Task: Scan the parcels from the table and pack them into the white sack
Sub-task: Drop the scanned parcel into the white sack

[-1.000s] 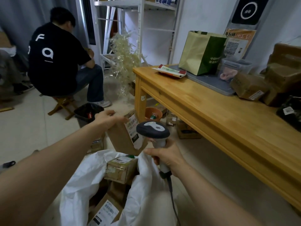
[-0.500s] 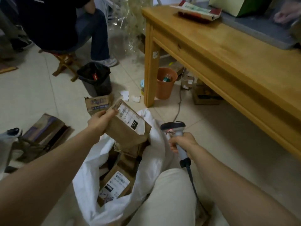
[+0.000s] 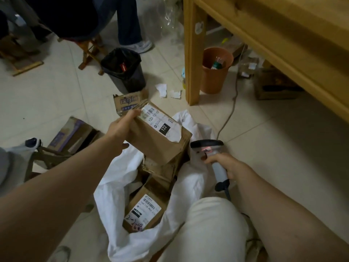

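Note:
My left hand (image 3: 120, 127) grips the far edge of a brown cardboard parcel (image 3: 156, 142) with a white label marked 122, holding it over the mouth of the white sack (image 3: 117, 190) on the floor. Other brown parcels (image 3: 145, 208) lie inside the sack, one with a barcode label facing up. To the right of the sack, my right hand (image 3: 226, 167) holds the handle of a handheld scanner (image 3: 207, 146), whose dark head points toward the held parcel. A cable trails from the scanner's grip.
The wooden table (image 3: 283, 44) stands at the right, its leg near an orange bucket (image 3: 215, 70). A black bin (image 3: 124, 69), flattened cartons (image 3: 71, 135) and paper scraps lie on the tiled floor. A seated person on a stool (image 3: 88, 48) is at the far left. My knee (image 3: 207, 229) is beside the sack.
My view has tilted down from the table to the floor. My left hand has lowered the labelled parcel toward the sack's mouth. The scanner hand has dropped to the right of the sack.

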Action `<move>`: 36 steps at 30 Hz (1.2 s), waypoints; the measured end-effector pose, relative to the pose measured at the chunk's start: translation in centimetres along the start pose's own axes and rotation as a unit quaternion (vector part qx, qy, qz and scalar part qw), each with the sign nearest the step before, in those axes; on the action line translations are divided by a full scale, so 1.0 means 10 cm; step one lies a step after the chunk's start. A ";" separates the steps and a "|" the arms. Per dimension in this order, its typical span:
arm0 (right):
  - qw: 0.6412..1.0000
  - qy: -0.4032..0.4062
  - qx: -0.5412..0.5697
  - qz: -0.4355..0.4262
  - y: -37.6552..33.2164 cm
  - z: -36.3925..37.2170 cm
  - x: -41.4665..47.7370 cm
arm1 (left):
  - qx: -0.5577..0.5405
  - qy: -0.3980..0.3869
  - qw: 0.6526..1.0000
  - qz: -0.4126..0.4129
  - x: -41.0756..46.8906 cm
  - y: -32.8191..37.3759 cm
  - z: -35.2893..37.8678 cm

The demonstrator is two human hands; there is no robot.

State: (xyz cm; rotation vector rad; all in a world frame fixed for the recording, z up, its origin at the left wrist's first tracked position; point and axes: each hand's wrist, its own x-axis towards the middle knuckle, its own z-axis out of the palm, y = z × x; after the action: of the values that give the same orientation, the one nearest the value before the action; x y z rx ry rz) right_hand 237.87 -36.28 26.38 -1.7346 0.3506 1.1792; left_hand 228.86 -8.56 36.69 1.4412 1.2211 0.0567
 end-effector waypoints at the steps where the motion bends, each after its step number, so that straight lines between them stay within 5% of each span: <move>1: 1.000 -0.006 0.001 0.012 0.04 0.01 0.03 | -0.002 -0.002 1.000 -0.001 0.00 0.00 0.02; 10: 0.998 0.017 -0.055 -0.002 0.05 0.14 0.04 | -0.002 -0.016 1.000 0.010 -0.19 -0.01 0.02; 24: 0.958 0.229 -0.086 -0.148 -0.32 0.07 -0.69 | 0.008 -0.059 0.994 0.089 -0.57 0.00 0.10; 36: 0.965 0.234 -0.026 -0.114 0.02 -0.18 -1.22 | 0.031 -0.097 0.995 0.005 -0.73 -0.34 0.15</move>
State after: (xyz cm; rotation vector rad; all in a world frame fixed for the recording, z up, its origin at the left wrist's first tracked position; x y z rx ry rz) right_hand 232.76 -41.07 36.49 -2.0342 0.3892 0.6095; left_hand 224.44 -15.35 37.98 1.4697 1.0633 -0.1128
